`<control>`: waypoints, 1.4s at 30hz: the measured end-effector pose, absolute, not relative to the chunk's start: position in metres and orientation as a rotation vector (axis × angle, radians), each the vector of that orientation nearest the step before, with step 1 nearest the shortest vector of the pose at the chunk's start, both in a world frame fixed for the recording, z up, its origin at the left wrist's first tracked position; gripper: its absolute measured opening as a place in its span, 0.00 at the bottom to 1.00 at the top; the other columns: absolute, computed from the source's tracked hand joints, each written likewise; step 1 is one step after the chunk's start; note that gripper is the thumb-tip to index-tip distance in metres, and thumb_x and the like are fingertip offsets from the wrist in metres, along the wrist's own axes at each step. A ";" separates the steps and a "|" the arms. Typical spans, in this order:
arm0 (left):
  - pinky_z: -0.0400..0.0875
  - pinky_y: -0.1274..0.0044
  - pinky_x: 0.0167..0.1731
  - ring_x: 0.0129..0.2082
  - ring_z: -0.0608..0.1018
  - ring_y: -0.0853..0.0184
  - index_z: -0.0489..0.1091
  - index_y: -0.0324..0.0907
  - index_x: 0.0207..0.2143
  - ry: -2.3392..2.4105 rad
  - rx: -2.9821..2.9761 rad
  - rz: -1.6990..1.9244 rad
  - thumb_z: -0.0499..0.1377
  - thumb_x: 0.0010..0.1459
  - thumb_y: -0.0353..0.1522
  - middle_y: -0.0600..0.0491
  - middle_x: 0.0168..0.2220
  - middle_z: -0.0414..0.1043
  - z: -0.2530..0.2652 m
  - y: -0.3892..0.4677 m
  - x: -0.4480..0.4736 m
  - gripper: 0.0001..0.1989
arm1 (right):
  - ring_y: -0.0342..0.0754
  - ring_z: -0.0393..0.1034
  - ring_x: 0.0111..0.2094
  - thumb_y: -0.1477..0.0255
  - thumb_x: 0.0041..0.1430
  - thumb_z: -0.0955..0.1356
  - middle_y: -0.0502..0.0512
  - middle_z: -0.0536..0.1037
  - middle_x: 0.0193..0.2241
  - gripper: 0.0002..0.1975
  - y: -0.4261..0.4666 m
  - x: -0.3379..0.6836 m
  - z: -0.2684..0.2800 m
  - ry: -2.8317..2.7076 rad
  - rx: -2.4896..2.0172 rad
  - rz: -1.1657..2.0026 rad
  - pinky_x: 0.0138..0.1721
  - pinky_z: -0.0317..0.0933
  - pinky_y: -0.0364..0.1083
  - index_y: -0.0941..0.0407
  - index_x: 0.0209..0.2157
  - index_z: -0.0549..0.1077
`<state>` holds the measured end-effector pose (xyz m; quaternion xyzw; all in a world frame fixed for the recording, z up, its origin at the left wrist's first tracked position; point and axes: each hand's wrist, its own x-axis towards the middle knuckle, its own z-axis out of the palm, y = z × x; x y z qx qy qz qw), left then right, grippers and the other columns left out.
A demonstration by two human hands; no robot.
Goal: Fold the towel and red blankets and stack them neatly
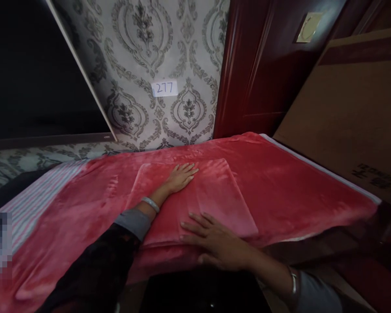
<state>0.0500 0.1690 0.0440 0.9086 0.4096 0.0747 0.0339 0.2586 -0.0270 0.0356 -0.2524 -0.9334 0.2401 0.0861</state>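
A square, flat piece of red plush (228,200), which looks like a cushion or its cover, lies on a larger red plush cloth (289,182). My left hand (181,177) rests flat near its far edge, fingers stretched to the right. Close to the near edge, my right hand (215,241) lies on the same square with fingers spread. Neither hand holds anything. Faint creases run down the middle of the square. Whether anything is inside it I cannot tell.
Striped cloth (48,187) shows at the left of the red cloth. A dark screen (39,78) stands at the upper left. At the right leans a large cardboard box (355,108), near a dark red wooden panel (247,65). A paper label (164,88) is on the patterned wall.
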 end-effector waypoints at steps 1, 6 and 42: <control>0.45 0.53 0.68 0.73 0.50 0.58 0.54 0.55 0.69 1.265 2.795 0.225 0.38 0.71 0.43 0.55 0.73 0.47 0.044 0.169 0.051 0.27 | 0.57 0.31 0.72 0.53 0.69 0.64 0.50 0.49 0.72 0.32 -0.036 0.261 0.036 -2.769 -0.752 0.731 0.70 0.29 0.64 0.44 0.70 0.54; 0.41 0.53 0.69 0.73 0.48 0.57 0.50 0.54 0.71 1.268 2.764 0.164 0.40 0.71 0.43 0.54 0.74 0.43 0.054 0.165 0.056 0.28 | 0.52 0.38 0.72 0.52 0.71 0.61 0.53 0.50 0.71 0.33 -0.063 0.275 0.051 -2.669 -0.753 0.828 0.71 0.35 0.58 0.46 0.71 0.50; 0.39 0.50 0.68 0.72 0.51 0.55 0.56 0.49 0.69 1.577 2.726 0.183 0.42 0.70 0.41 0.49 0.72 0.51 0.051 0.126 -0.063 0.27 | 0.49 0.38 0.72 0.55 0.71 0.63 0.52 0.52 0.71 0.32 -0.039 0.199 0.053 -2.779 -0.429 0.851 0.71 0.32 0.55 0.47 0.71 0.52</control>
